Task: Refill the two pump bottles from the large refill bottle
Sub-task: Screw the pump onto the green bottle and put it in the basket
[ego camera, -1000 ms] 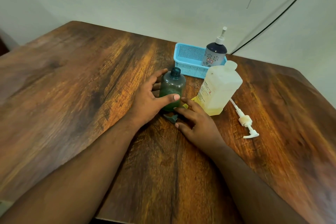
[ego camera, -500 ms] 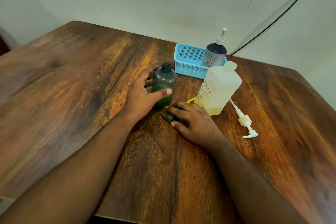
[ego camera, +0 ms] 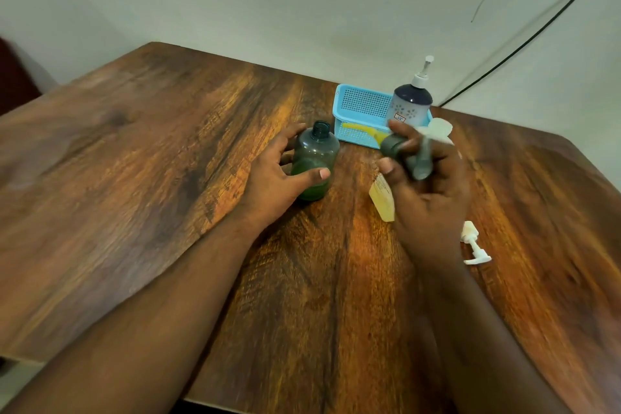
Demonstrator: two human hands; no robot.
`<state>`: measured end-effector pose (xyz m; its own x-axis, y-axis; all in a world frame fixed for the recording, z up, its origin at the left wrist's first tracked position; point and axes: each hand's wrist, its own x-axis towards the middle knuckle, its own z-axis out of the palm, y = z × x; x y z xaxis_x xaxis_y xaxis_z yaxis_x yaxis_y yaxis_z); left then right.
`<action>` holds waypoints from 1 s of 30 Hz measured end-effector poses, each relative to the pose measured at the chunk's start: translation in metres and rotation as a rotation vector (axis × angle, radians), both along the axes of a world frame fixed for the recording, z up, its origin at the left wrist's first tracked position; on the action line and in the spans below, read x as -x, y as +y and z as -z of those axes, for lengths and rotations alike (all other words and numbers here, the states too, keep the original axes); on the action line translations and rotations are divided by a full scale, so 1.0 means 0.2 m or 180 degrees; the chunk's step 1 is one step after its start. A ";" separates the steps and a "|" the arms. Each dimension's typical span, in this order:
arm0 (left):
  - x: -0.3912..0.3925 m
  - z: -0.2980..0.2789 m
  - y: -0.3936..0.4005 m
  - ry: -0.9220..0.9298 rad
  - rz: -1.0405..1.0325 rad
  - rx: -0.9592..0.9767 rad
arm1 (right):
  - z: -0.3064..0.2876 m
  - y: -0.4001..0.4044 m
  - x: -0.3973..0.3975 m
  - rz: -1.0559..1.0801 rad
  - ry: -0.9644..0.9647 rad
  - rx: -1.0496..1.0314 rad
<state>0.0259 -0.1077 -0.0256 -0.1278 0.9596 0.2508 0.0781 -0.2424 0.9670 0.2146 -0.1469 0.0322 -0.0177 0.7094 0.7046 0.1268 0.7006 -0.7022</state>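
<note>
Recapping step — left hand (ego camera: 282, 175) gripping open-necked dark green plastic pump bottle (ego camera: 314, 161) on table (ego camera: 168, 178); right hand (ego camera: 426, 185) fingers closed round grey-green pump head (ego camera: 403, 153) — next, likely seating and screwing down.

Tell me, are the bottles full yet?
Not yet. Done: the green bottle is open, with only a little liquid at the bottom. In hand: the left hand steadies it; the right hand holds its dark pump top. Left: the dark bottle in the blue basket still wears its pump.
</note>
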 end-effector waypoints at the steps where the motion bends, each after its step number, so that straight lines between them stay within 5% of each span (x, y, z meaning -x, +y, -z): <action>1: 0.00 0.00 0.00 0.0021 -0.0006 -0.0003 | -0.04 0.00 0.01 -0.0054 0.0223 -0.0043; 20: -0.01 0.02 0.00 0.0037 0.0018 0.0050 | -0.22 0.06 0.09 -0.0037 -0.0067 0.0265; 30: -0.03 0.01 -0.03 0.0176 0.0115 -0.0097 | -0.26 0.32 0.24 0.0018 -0.1758 0.1193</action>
